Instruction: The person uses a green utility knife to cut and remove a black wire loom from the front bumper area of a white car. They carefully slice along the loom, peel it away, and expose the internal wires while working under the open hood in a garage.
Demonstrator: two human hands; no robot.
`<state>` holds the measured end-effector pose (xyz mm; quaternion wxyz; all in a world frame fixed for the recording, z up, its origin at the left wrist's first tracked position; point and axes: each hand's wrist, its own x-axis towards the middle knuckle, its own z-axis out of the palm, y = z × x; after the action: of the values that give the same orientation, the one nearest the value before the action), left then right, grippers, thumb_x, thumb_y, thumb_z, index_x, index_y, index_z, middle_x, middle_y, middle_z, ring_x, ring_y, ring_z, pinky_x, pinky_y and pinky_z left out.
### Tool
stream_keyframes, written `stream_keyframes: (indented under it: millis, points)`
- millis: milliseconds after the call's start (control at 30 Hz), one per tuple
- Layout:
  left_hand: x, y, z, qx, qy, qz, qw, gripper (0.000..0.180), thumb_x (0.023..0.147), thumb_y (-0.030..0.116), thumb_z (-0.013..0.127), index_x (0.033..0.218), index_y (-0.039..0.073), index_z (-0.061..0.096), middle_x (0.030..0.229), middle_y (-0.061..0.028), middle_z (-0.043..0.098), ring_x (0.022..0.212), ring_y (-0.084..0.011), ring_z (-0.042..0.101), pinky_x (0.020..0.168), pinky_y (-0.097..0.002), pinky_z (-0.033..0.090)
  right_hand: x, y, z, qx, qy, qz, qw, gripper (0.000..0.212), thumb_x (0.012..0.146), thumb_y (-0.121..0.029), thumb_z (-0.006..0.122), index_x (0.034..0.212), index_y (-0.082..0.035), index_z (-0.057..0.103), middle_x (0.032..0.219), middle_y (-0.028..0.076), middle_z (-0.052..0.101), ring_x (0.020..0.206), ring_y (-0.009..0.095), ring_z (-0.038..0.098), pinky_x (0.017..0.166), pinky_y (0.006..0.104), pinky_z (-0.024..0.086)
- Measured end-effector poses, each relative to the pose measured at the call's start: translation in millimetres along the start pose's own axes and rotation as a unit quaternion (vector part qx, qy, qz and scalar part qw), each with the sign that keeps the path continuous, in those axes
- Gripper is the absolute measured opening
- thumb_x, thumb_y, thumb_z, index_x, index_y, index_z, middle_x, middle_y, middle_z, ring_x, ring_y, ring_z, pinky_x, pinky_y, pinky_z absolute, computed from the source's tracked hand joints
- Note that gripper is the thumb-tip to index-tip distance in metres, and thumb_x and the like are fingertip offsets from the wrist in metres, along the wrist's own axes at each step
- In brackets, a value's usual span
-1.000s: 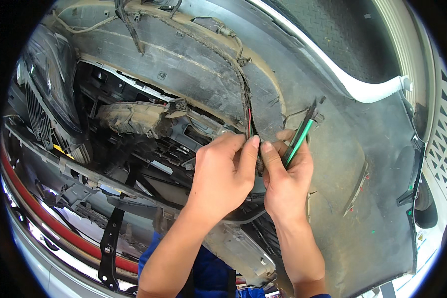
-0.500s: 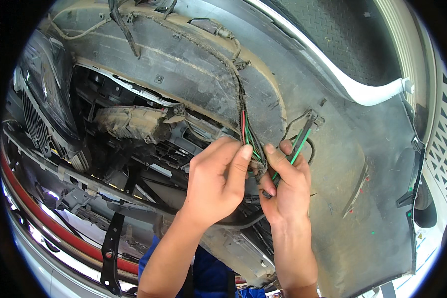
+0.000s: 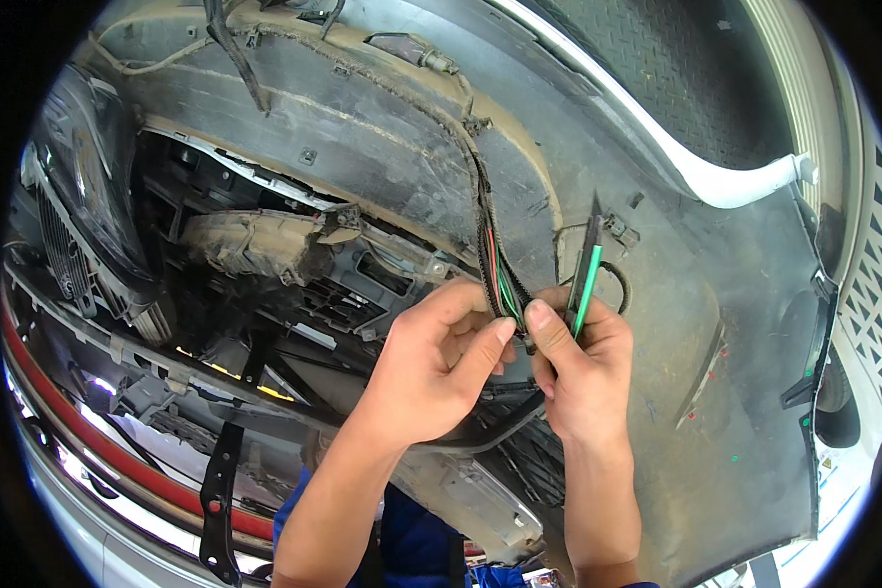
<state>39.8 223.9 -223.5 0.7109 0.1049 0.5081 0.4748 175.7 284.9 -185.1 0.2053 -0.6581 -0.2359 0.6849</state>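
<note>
A dirty black wiring harness (image 3: pixel 480 196) runs down the grey panel to both hands. Its corrugated sleeve is split open near the fingers, baring red, green and black wires (image 3: pixel 498 269). My left hand (image 3: pixel 431 358) is closed, thumb and fingers pinching the sleeve's left side. My right hand (image 3: pixel 588 372) is closed as well, its thumb and forefinger at the sleeve's right side. Held between the right hand's fingers is a utility knife (image 3: pixel 587 279) with a black and green body, its dark blade pointing up and away. The harness's lower end is partly hidden by the fingers.
The harness lies over a large dusty bumper cover (image 3: pixel 676 294). Left are a headlight (image 3: pixel 88 176), a dirty bracket (image 3: pixel 265 240) and a red bar (image 3: pixel 59 392). A black cable (image 3: pixel 480 441) curves below the hands. A white-edged opening (image 3: pixel 755 181) lies upper right.
Both hands have moved slightly down and right along the harness. The knife has turned more upright, showing its blade. The split in the sleeve looks wider, with more wire showing.
</note>
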Motion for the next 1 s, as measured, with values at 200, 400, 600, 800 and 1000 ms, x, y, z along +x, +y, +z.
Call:
stream_keyframes:
  millis: [200, 400, 600, 800, 1000]
  points:
    - [-2.5, 4.8, -11.3, 0.020, -0.022, -0.030, 0.999, 0.009, 0.100, 0.000, 0.062, 0.109, -0.004, 0.062, 0.089, -0.0038, 0.062, 0.078, -0.0080, 0.060, 0.066, -0.0240, 0.050, 2.4, 0.1, 5.3, 0.081, 0.044, 0.078, 0.993, 0.016, 0.097, -0.009, 0.071, 0.097, 0.006, 0.066, 0.077, 0.004, 0.060, 0.053, 0.005, 0.044, 0.041, 0.0210, 0.026]
    - [0.5, 5.1, -2.9, -0.067, 0.032, -0.033, 0.997, 0.006, 0.101, 0.003, 0.062, 0.098, -0.001, 0.059, 0.086, -0.0032, 0.062, 0.070, -0.0070, 0.057, 0.060, -0.0224, 0.045, 13.7, -10.5, 7.6, 0.166, -0.019, 0.126, 0.978, 0.018, 0.095, -0.012, 0.073, 0.096, 0.005, 0.065, 0.081, 0.005, 0.062, 0.052, 0.006, 0.044, 0.041, 0.0204, 0.027]
    - [12.8, 5.4, 17.7, 0.140, 0.070, 0.038, 0.987, 0.023, 0.099, 0.019, 0.071, 0.092, -0.002, 0.063, 0.066, -0.0055, 0.062, 0.056, -0.0072, 0.058, 0.049, -0.0262, 0.044, -4.4, -3.0, 13.9, 0.095, 0.066, 0.028, 0.993, 0.013, 0.099, -0.009, 0.069, 0.102, 0.003, 0.067, 0.075, 0.000, 0.059, 0.050, 0.003, 0.044, 0.040, 0.0199, 0.027]
    - [14.1, -3.9, 23.5, 0.094, 0.030, 0.032, 0.995, 0.021, 0.099, 0.019, 0.070, 0.095, -0.002, 0.067, 0.064, -0.0064, 0.061, 0.056, -0.0063, 0.058, 0.050, -0.0265, 0.045, -3.4, -17.2, 12.2, 0.085, 0.105, 0.036, 0.990, 0.012, 0.099, -0.006, 0.066, 0.104, 0.005, 0.066, 0.074, 0.000, 0.057, 0.053, 0.003, 0.044, 0.041, 0.0203, 0.027]
    - [-7.4, -1.6, 15.0, -0.103, 0.016, 0.009, 0.995, 0.016, 0.104, 0.012, 0.063, 0.110, -0.002, 0.066, 0.080, -0.0011, 0.066, 0.062, -0.0051, 0.055, 0.056, -0.0232, 0.045, -1.5, -28.3, 17.1, 0.097, 0.047, 0.120, 0.987, 0.012, 0.098, -0.003, 0.065, 0.106, 0.006, 0.066, 0.078, 0.002, 0.059, 0.051, 0.004, 0.044, 0.042, 0.0204, 0.028]
